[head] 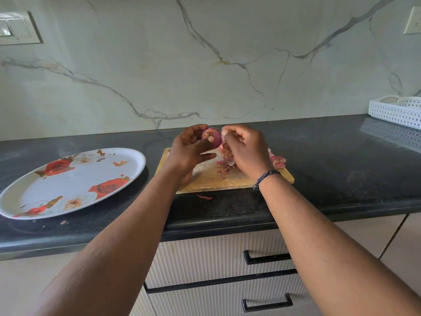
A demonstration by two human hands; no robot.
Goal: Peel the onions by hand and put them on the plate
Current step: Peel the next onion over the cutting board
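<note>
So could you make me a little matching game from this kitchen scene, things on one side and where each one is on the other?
Things:
1. onion
2. flowered plate
3. heap of peels
4. white basket

Places:
A. far right of the counter
B. on the wooden board
C. held up between both hands
D. left of the board, nothing on it

Pairs: 1-C, 2-D, 3-B, 4-A

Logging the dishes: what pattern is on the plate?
White plate with red roses, seen in the head view.
</note>
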